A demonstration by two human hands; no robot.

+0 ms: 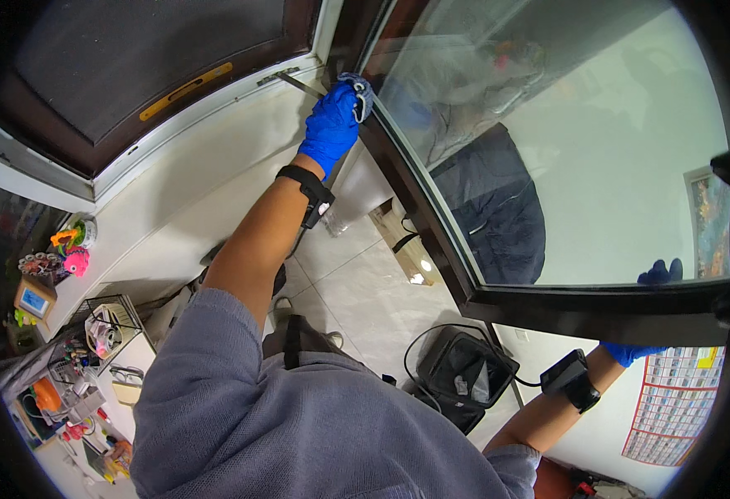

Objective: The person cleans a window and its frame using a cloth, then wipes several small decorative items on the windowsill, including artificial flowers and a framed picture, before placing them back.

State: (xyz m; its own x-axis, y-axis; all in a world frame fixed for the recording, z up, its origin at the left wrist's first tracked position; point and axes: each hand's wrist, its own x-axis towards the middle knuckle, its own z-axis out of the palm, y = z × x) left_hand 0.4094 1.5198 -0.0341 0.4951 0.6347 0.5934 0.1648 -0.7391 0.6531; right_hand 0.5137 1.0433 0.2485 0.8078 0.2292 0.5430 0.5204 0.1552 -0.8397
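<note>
My left hand (331, 125), in a blue glove, grips a bunched grey-blue cloth (357, 96). It presses the cloth to the dark frame of an open window sash (418, 215), close to the hinge-side corner. Right by that hand, a metal stay arm (301, 83) links the sash to the white window frame (215, 109). My right hand (633, 353), also gloved in blue, holds the sash's lower rail (596, 305) from behind; its fingers show through the glass pane (614, 156), and the rail hides the rest of the hand.
Toy figures (75, 259) stand on the white sill at left, above a desk with wire baskets (112, 324) and glasses (127, 374). A lined black bin (465, 368) is on the tiled floor (365, 299). Behind the glass is a dark padded item (496, 206). A cable runs to my right wrist.
</note>
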